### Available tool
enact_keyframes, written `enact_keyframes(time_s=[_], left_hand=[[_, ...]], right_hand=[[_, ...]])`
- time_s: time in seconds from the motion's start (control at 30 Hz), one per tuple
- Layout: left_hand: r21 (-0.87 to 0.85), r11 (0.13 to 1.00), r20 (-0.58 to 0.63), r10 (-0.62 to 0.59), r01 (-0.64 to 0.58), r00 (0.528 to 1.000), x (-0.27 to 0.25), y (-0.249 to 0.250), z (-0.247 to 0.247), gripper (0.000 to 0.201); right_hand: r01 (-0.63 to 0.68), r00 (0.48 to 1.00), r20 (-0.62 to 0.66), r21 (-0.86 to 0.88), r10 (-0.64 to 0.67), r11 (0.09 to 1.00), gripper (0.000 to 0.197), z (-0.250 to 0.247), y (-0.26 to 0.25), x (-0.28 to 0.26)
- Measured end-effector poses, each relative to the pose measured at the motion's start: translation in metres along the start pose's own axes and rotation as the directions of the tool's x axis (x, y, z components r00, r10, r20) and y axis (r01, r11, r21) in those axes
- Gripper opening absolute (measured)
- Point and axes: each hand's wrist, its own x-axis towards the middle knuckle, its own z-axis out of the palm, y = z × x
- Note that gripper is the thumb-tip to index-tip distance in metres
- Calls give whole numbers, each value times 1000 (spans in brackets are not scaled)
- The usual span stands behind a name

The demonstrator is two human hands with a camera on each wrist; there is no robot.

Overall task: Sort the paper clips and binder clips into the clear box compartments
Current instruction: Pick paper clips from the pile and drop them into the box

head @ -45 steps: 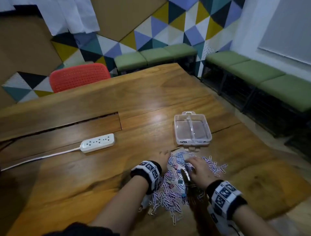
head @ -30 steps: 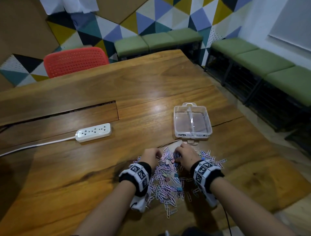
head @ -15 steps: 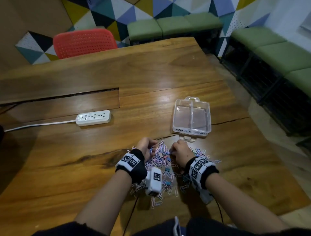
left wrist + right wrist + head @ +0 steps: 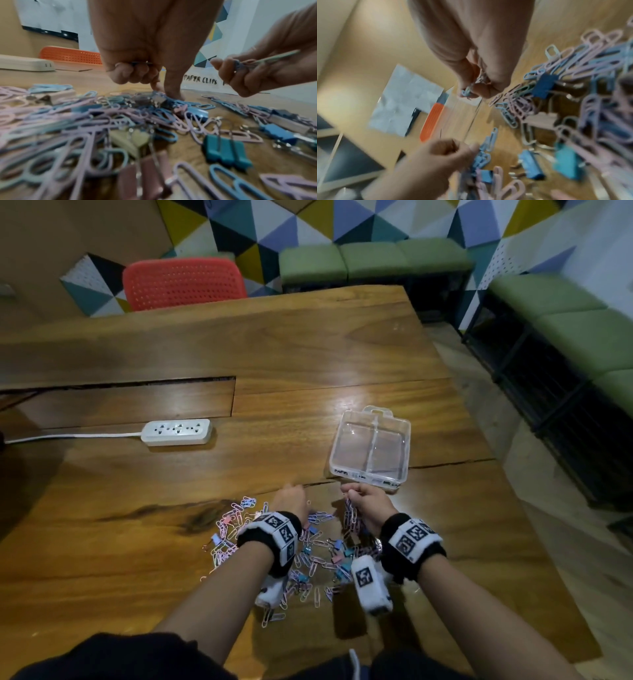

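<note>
Currently right hand (image 4: 368, 503) pinches a hanging chain of paper clips (image 4: 351, 517) | left hand (image 4: 291, 501) curled, fingertips down in the pile (image 4: 301, 549), clip held in fist | pile on table (image 4: 137, 542), just before clear box (image 4: 371, 448).

Wooden tabletop (image 4: 308, 344). Red perforated chair (image 4: 183, 284) behind its far edge; green benches (image 4: 373, 260) beyond, under the triangle-patterned wall (image 4: 308, 224).
</note>
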Motion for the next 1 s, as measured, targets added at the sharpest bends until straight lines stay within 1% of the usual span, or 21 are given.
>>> enact_keyframes(time_s=[0.07,0.13,0.2,0.27,0.3,0.33,0.37,0.4,0.43,0.47,0.5,0.53,0.57,0.6,0.67,0.73,0.8,0.87,0.93,0.97,1.0], left_hand=[[16,1000,60,-10,9,998,2,-1,-1,46],[37,999,118,16,-20,993,4,-4,-3,46],[-3,997,154,75,-76,985,7,-9,-6,38],[-215,972,201,141,-96,969,10,-18,-9,38],[-356,932,235,155,-64,960,10,-22,-11,38],[-491,871,264,156,-6,952,9,-26,-15,35],[-611,788,294,144,70,945,8,-30,-19,30],[-722,674,326,134,155,936,7,-33,-22,25],[-812,534,355,130,236,926,6,-35,-25,23],[-869,394,375,130,300,918,6,-37,-27,22],[-896,289,386,133,337,913,5,-40,-28,21],[-905,229,394,141,357,908,5,-43,-28,19],[-907,203,402,157,369,902,4,-45,-30,17],[-906,193,410,173,377,896,2,-47,-30,14],[-898,229,419,176,377,891,1,-50,-32,10],[-890,314,398,176,332,900,3,-53,-31,13],[-858,441,368,170,264,914,3,-54,-31,19],[-774,610,330,157,171,931,3,-52,-30,24],[-624,781,268,178,30,947,5,-50,-27,32],[-525,850,235,205,-54,950,7,-48,-25,36],[-421,898,205,234,-130,950,9,-45,-23,37]], right_hand=[[-107,994,60,221,96,969,29,-1,-7,1],[-175,984,90,333,153,927,31,-2,-11,-1],[-220,975,126,381,185,898,30,-2,-15,-5],[-235,970,135,325,201,916,29,4,-18,-8],[-237,970,119,262,213,935,30,8,-18,-8],[-228,972,96,176,214,958,28,12,-16,-6],[-201,978,79,61,196,978,26,18,-13,-5],[-140,987,61,-113,148,984,26,24,-9,-2],[-58,996,49,-329,79,943,28,28,-4,1],[19,999,46,-526,6,850,27,33,0,1],[75,997,51,-666,-55,743,23,36,3,1],[109,994,63,-743,-93,660,16,38,5,-1],[138,989,83,-788,-118,600,10,39,6,-2],[163,985,109,-820,-131,548,13,39,8,-2],[172,983,123,-866,-134,469,27,41,9,-3],[179,980,126,-894,-151,412,33,46,9,-3],[187,978,132,-900,-163,395,28,52,10,-3],[192,974,129,-904,-185,383,15,57,12,-5],[176,975,109,-909,-192,378,12,58,16,-7],[161,978,97,-913,-185,376,14,59,17,-9],[155,979,92,-916,-183,370,15,60,20,-10]])
